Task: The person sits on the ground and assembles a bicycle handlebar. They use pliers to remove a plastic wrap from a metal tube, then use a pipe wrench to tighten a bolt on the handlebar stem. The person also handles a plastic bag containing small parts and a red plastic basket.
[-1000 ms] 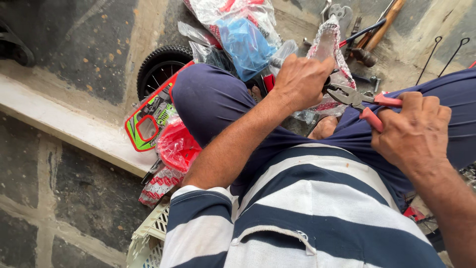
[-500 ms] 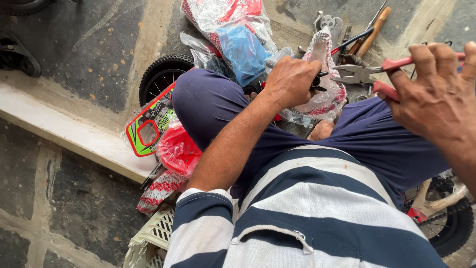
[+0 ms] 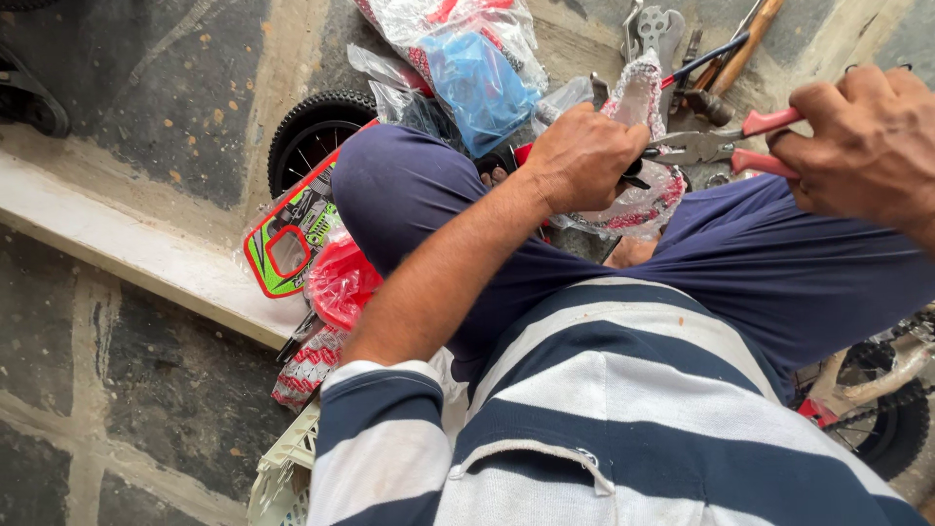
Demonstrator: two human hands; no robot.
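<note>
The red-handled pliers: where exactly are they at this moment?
In the head view, upper right: the right hand grips the red-handled pliers, their jaws pointing left toward the left hand.

Left arm bare, stretched forward from a striped sleeve across a raised knee. Left hand (image 3: pixel 581 161) curled into a fist, knuckles up, fingers (image 3: pixel 623 166) tucked under and clamped tight. Right hand (image 3: pixel 857 146) off to the right, level with those fingers and well apart from them, back of the hand up, fingers (image 3: pixel 808 117) bent and wrapped closed. Right wrist and forearm cut off by the frame edge.
</note>
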